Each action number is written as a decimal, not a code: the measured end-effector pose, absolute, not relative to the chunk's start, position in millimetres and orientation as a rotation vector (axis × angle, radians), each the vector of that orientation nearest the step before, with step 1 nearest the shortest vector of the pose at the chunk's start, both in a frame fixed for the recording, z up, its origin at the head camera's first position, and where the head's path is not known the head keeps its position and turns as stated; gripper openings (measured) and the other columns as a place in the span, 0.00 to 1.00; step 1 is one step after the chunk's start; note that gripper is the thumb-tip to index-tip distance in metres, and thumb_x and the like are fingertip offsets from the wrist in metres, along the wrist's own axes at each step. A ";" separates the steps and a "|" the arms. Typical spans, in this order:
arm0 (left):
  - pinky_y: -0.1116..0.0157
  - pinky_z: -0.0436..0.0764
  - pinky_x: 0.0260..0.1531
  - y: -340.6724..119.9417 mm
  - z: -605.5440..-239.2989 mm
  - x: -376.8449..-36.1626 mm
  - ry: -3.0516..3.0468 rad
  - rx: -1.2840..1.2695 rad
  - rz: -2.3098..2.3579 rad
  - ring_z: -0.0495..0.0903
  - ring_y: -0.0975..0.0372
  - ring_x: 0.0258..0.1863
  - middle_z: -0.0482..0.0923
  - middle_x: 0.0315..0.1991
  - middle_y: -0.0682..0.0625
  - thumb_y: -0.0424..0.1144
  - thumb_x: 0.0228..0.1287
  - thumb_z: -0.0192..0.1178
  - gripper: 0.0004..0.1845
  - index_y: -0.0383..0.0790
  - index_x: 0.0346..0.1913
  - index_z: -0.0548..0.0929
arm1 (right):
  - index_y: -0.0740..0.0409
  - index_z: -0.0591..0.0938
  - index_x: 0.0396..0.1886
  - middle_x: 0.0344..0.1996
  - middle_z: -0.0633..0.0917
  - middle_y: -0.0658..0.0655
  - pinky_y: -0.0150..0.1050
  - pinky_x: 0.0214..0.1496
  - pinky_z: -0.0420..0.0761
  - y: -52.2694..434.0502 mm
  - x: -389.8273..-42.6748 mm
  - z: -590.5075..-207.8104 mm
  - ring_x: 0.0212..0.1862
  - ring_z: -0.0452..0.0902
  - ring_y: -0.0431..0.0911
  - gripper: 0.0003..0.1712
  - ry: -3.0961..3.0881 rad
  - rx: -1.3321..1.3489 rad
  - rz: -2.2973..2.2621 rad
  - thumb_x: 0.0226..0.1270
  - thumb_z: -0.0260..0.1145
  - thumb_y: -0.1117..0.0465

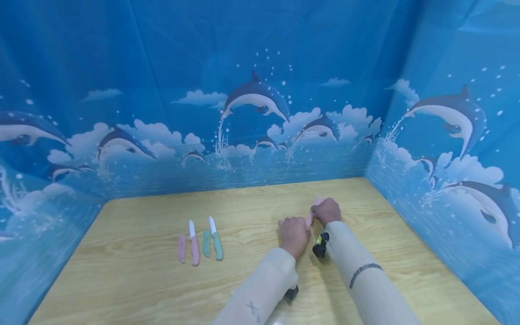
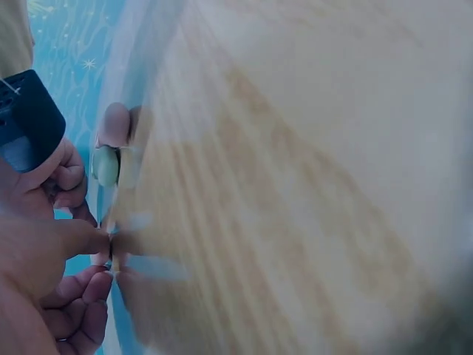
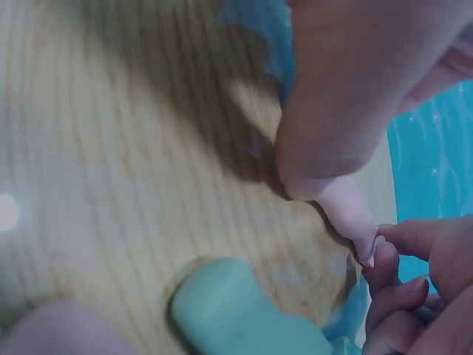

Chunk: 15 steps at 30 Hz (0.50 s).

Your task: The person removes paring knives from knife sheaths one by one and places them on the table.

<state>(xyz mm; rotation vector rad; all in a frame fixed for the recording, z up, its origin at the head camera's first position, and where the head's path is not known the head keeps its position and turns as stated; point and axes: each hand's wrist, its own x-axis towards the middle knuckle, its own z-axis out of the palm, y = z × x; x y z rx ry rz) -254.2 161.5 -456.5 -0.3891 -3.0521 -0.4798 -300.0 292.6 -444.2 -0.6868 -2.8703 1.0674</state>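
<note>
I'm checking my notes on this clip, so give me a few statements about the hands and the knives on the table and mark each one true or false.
1. Both hands hold one pink knife. True: the left hand and right hand grip it between them.
2. Four pieces lie in a row on the wooden table. True: a pink sheath, pink-handled knife, green sheath and green-handled knife.
3. The green-handled knife wears its sheath. False: its white blade is bare.
4. The row lies to the right of the hands. False: it lies to their left.
</note>
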 end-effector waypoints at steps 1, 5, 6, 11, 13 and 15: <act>0.62 0.68 0.35 161.0 -455.4 -254.7 -3.065 -0.381 -0.492 0.75 0.59 0.29 0.80 0.25 0.52 0.49 0.60 0.65 0.14 0.47 0.22 0.79 | 0.61 0.77 0.23 0.21 0.76 0.56 0.36 0.23 0.69 292.6 -300.4 -443.5 0.25 0.68 0.49 0.10 -2.870 -0.696 1.090 0.54 0.61 0.58; 0.62 0.69 0.35 159.6 -453.3 -256.7 -3.078 -0.357 -0.521 0.75 0.58 0.28 0.78 0.24 0.52 0.48 0.59 0.66 0.14 0.47 0.22 0.78 | 0.58 0.75 0.18 0.14 0.72 0.52 0.34 0.20 0.67 292.2 -301.3 -441.3 0.21 0.65 0.46 0.11 -2.855 -0.698 1.171 0.55 0.62 0.58; 0.62 0.69 0.35 159.3 -453.1 -256.9 -3.071 -0.352 -0.534 0.75 0.59 0.27 0.78 0.23 0.52 0.48 0.59 0.67 0.14 0.47 0.22 0.78 | 0.58 0.75 0.18 0.13 0.71 0.51 0.33 0.20 0.66 292.0 -301.4 -440.9 0.20 0.65 0.45 0.11 -2.845 -0.697 1.189 0.54 0.62 0.58; 0.60 0.72 0.38 155.5 -453.9 -256.0 -3.045 -0.334 -0.642 0.74 0.59 0.25 0.77 0.21 0.53 0.46 0.57 0.69 0.14 0.46 0.21 0.78 | 0.59 0.78 0.19 0.11 0.71 0.49 0.32 0.18 0.66 290.7 -300.2 -440.5 0.17 0.65 0.43 0.10 -2.788 -0.756 1.349 0.55 0.62 0.58; 0.59 0.73 0.40 153.2 -453.9 -254.4 -3.047 -0.332 -0.710 0.74 0.59 0.25 0.76 0.20 0.53 0.45 0.56 0.70 0.15 0.45 0.20 0.77 | 0.59 0.78 0.20 0.10 0.71 0.49 0.33 0.17 0.65 291.2 -298.9 -441.8 0.16 0.64 0.42 0.10 -2.767 -0.777 1.425 0.55 0.61 0.58; 0.59 0.74 0.39 150.9 -454.2 -253.2 -3.026 -0.331 -0.792 0.74 0.60 0.23 0.75 0.19 0.54 0.44 0.56 0.70 0.15 0.45 0.19 0.77 | 0.59 0.79 0.20 0.10 0.71 0.48 0.33 0.17 0.64 292.0 -298.4 -443.1 0.16 0.63 0.42 0.10 -2.739 -0.791 1.482 0.55 0.61 0.58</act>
